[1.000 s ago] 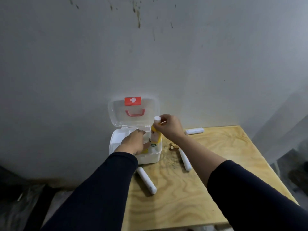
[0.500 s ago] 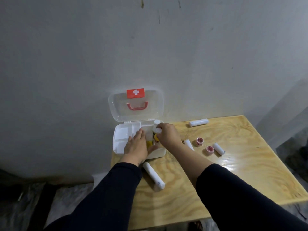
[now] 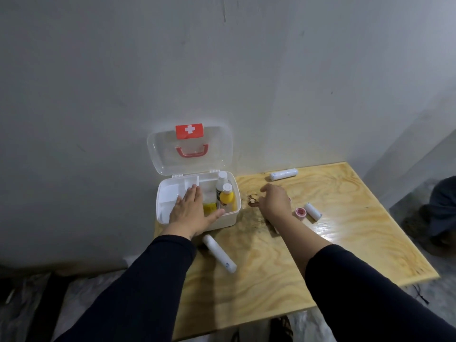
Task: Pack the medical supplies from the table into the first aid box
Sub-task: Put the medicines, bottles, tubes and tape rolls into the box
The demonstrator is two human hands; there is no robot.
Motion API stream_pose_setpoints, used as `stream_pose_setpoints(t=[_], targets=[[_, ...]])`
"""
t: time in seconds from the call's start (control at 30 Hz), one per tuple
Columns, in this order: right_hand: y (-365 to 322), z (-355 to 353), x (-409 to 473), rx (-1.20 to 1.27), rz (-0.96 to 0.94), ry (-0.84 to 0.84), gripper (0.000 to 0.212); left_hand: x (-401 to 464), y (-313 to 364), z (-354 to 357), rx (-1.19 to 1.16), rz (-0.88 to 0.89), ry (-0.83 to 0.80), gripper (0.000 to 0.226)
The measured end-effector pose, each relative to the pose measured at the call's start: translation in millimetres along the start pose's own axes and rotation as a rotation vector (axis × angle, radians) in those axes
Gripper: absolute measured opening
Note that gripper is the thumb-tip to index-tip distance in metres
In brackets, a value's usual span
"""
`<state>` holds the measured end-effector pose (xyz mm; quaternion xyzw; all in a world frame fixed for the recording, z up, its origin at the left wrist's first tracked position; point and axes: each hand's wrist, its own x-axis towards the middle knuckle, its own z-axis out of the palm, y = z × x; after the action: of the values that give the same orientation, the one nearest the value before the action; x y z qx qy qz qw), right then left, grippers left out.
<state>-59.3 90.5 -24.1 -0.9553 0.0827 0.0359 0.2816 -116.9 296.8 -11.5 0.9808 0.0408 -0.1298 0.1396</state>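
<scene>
The left hand [image 3: 190,213] lies flat, fingers spread, on the white first aid box [image 3: 197,201], its grip holding nothing. Just right of that hand, inside the box, stand a yellow bottle [image 3: 226,196] and a white-capped bottle [image 3: 221,181]. The lid [image 3: 190,149] shows a red label with a white cross. The right hand [image 3: 275,201] hovers over the table [image 3: 345,243], fingers curled; whether its grip holds anything I cannot tell. Right of it lie a pink tape roll [image 3: 301,212] and a bandage roll [image 3: 313,211]; their print is unreadable.

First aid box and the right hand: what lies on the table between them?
In the head view, only bare plywood table with a dark brown stain lies between the first aid box and the right hand; no supply sits there.
</scene>
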Motion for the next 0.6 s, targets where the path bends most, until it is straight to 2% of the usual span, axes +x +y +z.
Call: stream_pose_setpoints(t=[0.13,0.27,0.43,0.5,0.6], targets=[[40,15,-5,-0.133,0.071,-0.014,0.023,-2,-1,7,-0.059,-0.018,0.016,0.101],[48,22,-3,-0.153,0.09,-0.024,0.023,-2,-2,10,-0.06,-0.015,0.03,0.1],[37,8,20,-0.126,-0.027,-0.042,0.035,-3,-2,12,-0.082,-0.026,0.054,0.099],[30,-5,37,-0.17,-0.095,-0.049,0.046,-3,-2,11,-0.101,-0.025,0.067,0.098],[29,-23,66,-0.307,-0.198,-0.055,0.046,-3,-3,12,-0.111,-0.032,0.08,0.099]])
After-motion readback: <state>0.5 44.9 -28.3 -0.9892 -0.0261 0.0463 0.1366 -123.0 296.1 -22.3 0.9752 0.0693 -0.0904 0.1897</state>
